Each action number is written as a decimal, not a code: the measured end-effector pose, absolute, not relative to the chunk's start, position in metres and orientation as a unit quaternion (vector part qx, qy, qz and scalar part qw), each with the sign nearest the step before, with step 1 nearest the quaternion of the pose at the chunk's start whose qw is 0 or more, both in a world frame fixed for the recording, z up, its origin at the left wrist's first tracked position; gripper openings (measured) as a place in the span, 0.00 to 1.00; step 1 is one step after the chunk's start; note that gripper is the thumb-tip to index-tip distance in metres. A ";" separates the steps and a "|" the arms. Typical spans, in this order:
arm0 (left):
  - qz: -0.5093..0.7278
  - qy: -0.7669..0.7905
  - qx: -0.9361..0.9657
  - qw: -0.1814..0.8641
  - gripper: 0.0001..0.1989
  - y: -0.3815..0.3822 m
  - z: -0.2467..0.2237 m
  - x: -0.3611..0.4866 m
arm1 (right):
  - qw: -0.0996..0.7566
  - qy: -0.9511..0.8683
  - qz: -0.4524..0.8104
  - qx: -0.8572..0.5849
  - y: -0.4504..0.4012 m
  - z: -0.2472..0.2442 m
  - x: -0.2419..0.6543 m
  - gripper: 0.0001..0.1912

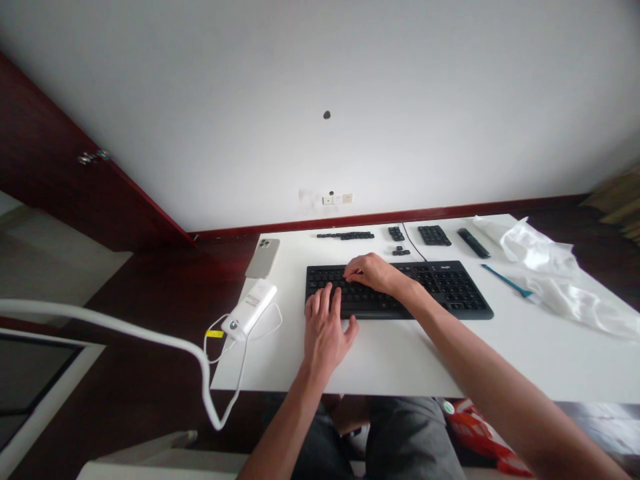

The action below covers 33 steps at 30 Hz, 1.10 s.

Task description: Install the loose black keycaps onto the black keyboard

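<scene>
A black keyboard (453, 287) lies flat on the white table, its cable leading off the back. My left hand (327, 330) rests at its front left part, fingers stretched out over the keys and thumb apart. Over the upper left rows, my right hand (371, 272) is bent down with thumb and fingertips pinched together. Whatever may be between those fingertips is too small to make out. Behind the keyboard sit loose black keycaps in groups: a row (353, 235), a small block (396, 234), an arrow-key cluster (401, 251) and a number-pad block (434, 235).
On the left of the table (380, 360) lie a phone (263, 258) and a white device (250, 309) with a white cord. To the right are a black remote-like object (473, 243), a blue brush (507, 281) and crumpled white wrapping (530, 247). A wall stands behind.
</scene>
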<state>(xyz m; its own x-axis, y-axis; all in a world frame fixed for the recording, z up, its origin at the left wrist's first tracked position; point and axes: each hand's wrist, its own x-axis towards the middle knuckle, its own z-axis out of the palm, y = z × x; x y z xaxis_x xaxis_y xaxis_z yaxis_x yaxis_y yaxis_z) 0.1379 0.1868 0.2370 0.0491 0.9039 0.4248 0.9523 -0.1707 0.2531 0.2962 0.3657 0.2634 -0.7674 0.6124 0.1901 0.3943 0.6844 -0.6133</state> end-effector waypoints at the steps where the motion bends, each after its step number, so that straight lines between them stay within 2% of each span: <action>1: -0.252 -0.643 -0.722 0.048 0.28 0.187 0.237 0.138 | 0.193 -0.899 0.280 -0.278 0.366 0.264 0.297 0.07; 12: -0.241 -0.633 -0.734 0.047 0.30 0.186 0.237 0.138 | 0.205 -0.887 0.301 -0.284 0.361 0.274 0.302 0.08; 16: -0.231 -0.623 -0.745 0.059 0.32 0.191 0.238 0.142 | 0.243 -0.856 0.333 -0.312 0.365 0.277 0.308 0.07; 22: -0.222 -0.609 -0.758 0.067 0.39 0.208 0.241 0.157 | 0.321 -0.803 0.318 -0.390 0.379 0.266 0.319 0.17; 27: -0.219 -0.612 -0.757 0.066 0.38 0.214 0.241 0.162 | 0.336 -0.792 0.305 -0.408 0.380 0.257 0.319 0.19; 30: -0.218 -0.613 -0.757 0.069 0.36 0.214 0.240 0.162 | 0.377 -0.750 0.366 -0.401 0.375 0.264 0.307 0.24; 33: -0.220 -0.611 -0.757 0.075 0.35 0.213 0.239 0.161 | 0.454 -0.629 0.521 -0.355 0.370 0.292 0.290 0.33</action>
